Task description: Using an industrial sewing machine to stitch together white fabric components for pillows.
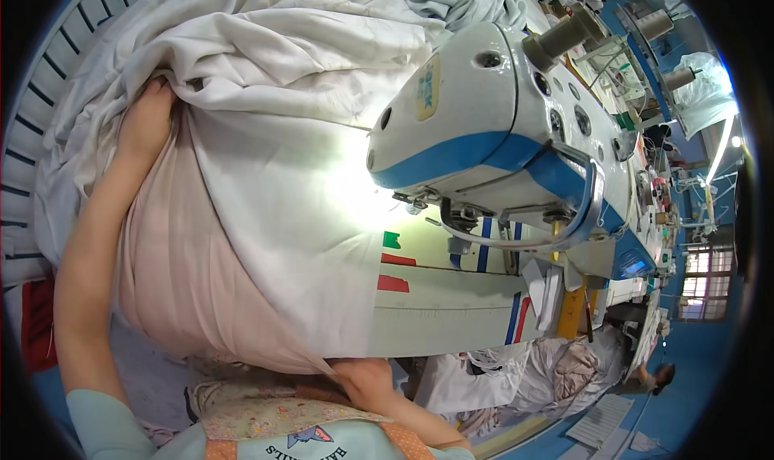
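A large white cloth (274,186) spreads over the sewing table and heaps up in folds at the far left. Over its near left part drapes a thin pale pink cloth (193,258), drawn down past the table's front edge. My left hand (147,117) is closed on the gathered cloth at the left, its fingertips tucked into the folds. At the front edge, my right hand (364,381) is closed on the lower corner of the pink cloth. A white and blue sewing machine (459,113) stands right of the cloth, its lamp lighting the cloth beside the needle area.
Colored tape strips (395,283) and a ruler scale mark the pale table (443,307). White paper pieces (542,287) and a yellow strip (570,313) lie at its right. Slatted rails (24,154) edge the left side. More cloth (524,383) lies lower right; another person (657,378) is far right.
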### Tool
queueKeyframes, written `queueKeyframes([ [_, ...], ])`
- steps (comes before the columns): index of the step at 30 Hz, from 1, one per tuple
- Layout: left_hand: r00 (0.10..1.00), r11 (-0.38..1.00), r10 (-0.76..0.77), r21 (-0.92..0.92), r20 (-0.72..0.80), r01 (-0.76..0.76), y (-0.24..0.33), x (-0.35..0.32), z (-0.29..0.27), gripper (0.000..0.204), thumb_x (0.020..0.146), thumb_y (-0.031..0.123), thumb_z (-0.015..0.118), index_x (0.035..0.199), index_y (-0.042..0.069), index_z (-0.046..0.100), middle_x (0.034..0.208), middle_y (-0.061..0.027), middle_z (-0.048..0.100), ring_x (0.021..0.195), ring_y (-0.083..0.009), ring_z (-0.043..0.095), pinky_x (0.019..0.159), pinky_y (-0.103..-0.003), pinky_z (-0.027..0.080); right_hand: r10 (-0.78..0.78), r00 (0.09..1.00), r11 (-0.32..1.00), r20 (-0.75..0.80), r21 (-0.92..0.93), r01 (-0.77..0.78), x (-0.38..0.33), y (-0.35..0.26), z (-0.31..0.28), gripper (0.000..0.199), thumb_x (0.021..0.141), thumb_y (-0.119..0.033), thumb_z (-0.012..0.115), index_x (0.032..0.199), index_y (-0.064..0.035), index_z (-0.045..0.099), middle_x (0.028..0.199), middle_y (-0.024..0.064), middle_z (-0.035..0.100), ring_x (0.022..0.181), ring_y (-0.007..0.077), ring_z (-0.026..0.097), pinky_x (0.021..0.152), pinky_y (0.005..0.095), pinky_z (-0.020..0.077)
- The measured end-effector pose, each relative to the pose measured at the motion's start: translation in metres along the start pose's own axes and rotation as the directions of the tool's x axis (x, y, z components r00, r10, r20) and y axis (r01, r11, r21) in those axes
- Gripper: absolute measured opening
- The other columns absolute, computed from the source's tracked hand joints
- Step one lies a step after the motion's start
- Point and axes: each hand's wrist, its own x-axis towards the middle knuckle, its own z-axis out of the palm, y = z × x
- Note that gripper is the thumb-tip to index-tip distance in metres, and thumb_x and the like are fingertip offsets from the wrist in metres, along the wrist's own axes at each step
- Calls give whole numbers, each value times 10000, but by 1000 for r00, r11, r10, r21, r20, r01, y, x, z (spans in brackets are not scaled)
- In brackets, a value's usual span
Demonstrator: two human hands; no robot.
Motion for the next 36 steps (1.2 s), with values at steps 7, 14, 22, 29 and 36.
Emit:
queueKeyframes([
  [7, 998, 991, -56, -116, 34, 59, 18, 28, 3, 271, 889, 72, 468, 1121, -1, 590, 1151, -231, 593, 1008, -403, 593, 833, -457, 493, -140, 979, 983, -147, 97, 155, 14, -16, -20, 217, 690, 31, 672, 896, -36, 663, 816, 92, 665, 684, 278, 648, 606, 354, 533],
  [14, 999, 994, 9, -105, -47, -14, 2, 56, 35, 289, 852, 35, 475, 1117, -9, 583, 1181, -228, 591, 981, -395, 616, 833, -451, 512, -158, 980, 984, -122, 67, 167, 42, -22, -46, 272, 684, 48, 682, 944, -23, 655, 842, 102, 665, 730, 279, 665, 662, 348, 559],
  [22, 990, 999, 34, -31, -139, -38, -31, 100, 76, 272, 852, 40, 486, 1104, 6, 583, 1175, -211, 595, 1002, -384, 604, 837, -431, 506, -69, 998, 996, 4, 50, 68, 87, -11, -70, 219, 734, 53, 668, 931, -35, 632, 852, 120, 653, 743, 307, 648, 642, 376, 520],
  [29, 984, 992, -22, -127, -175, 0, -49, 106, 76, 257, 865, 69, 500, 1103, 20, 585, 1155, -204, 598, 1011, -383, 588, 843, -421, 493, -23, 998, 998, -59, -67, 19, 123, 6, -77, 136, 770, 14, 654, 879, -56, 614, 837, 114, 643, 793, 327, 623, 682, 393, 493],
  [36, 829, 289, -510, -862, 229, 416, -89, 36, -128, 171, 976, 150, 468, 1045, 67, 600, 945, 37, 539, 828, -56, 496, 728, -212, 413, 103, 986, 984, -130, -134, -121, 139, 0, -79, 61, 835, -51, 630, 892, -56, 609, 794, 135, 645, 718, 347, 625, 648, 423, 484],
])
